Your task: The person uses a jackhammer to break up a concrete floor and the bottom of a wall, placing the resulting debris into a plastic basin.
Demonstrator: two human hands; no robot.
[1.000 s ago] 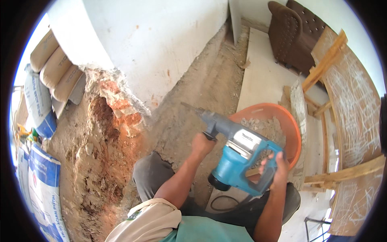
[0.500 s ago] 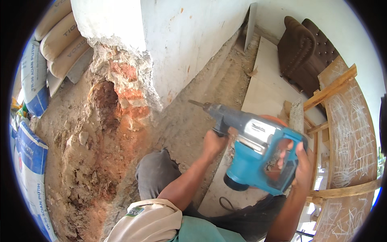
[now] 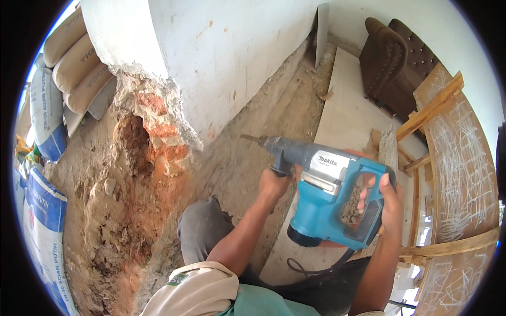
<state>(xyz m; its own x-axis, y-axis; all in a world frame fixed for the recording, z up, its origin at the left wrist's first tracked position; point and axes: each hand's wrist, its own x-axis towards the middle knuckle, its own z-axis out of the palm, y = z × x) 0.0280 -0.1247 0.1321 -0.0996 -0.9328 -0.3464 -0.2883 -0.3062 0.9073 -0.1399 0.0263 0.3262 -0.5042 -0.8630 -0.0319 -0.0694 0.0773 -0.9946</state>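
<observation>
Wrapped around the black side handle point(image 3: 282, 167) near the middle of the frame, the left hand point(image 3: 274, 185) is closed on the power tool point(image 3: 320, 203). At right of centre, the right hand point(image 3: 389, 203) is clamped on the tool's rear loop handle point(image 3: 373, 215), thumb over the top and fingertips showing inside the opening. That makes 2 hands on 1 tool, which lies across the centre and right-centre of the frame, teal with a dark front end and a silver panel. Its bit point(image 3: 250, 138) points to the upper left and ends apart from the broken wall edge. A dark cable point(image 3: 316, 272) curves below the tool, at lower centre.

Behind the tool is an orange tub point(image 3: 360, 153), mostly hidden, with rubble point(image 3: 352, 208) visible through the loop handle. A grey-clad knee point(image 3: 203, 226) is bent at lower centre, beside the left forearm.

Left of centre, red brick point(image 3: 163, 129) shows beneath the white wall point(image 3: 226, 58), above loose soil point(image 3: 108, 226). In the upper left, 3 brown sacks point(image 3: 79, 63) are stacked; 2 blue-and-white bags stand along the left edge. A brown tufted armchair point(image 3: 387, 63) sits at upper right, and a scribbled board point(image 3: 461, 174) with wooden battens fills the right edge.
</observation>
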